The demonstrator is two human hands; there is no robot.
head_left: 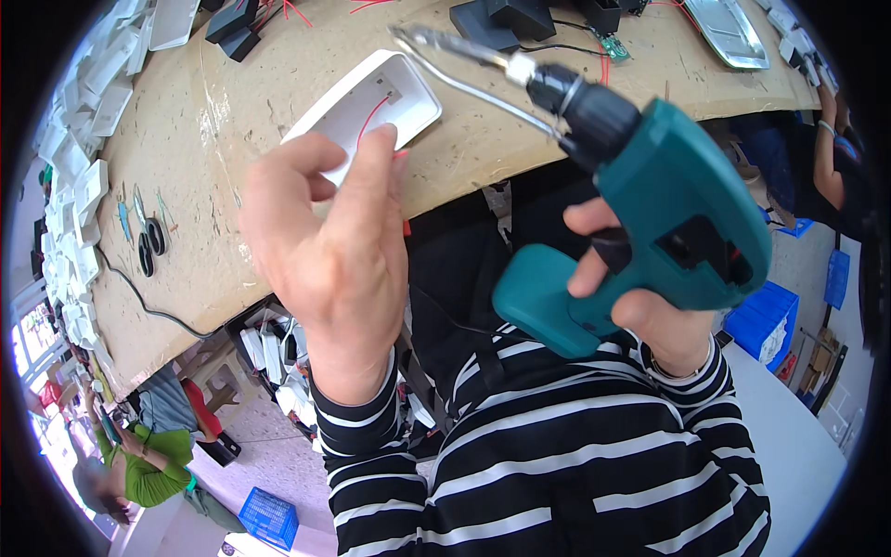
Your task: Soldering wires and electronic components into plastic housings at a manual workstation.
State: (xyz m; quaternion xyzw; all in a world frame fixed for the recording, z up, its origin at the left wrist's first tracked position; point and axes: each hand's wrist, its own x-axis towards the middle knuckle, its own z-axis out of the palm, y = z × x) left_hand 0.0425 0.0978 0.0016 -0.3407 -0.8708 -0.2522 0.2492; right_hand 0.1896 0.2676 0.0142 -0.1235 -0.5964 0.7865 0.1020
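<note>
Two bare hands work above a scarred wooden bench [520,158], seen from a head-worn camera. The left hand [325,251] pinches the near end of a white plastic housing [371,102], its fingers [376,186] closed over the rim, thumb hidden behind the shell. The open tray-like housing lies tilted, its long axis running from the fingers up and to the right, a thin red wire [371,116] showing inside it. The right hand [640,297] is wrapped tightly around the grip of a teal cordless drill [668,223], one finger on the trigger. The drill's black chuck and long silvery bit [455,45] point up and to the left, the tip standing just beyond the housing's far right corner, apart from it. So the housing lies left of and below the bit's tip, and the left hand alone touches it. Black parts and more red wires lie farther back on the bench; white housings are stacked along its left edge.
</note>
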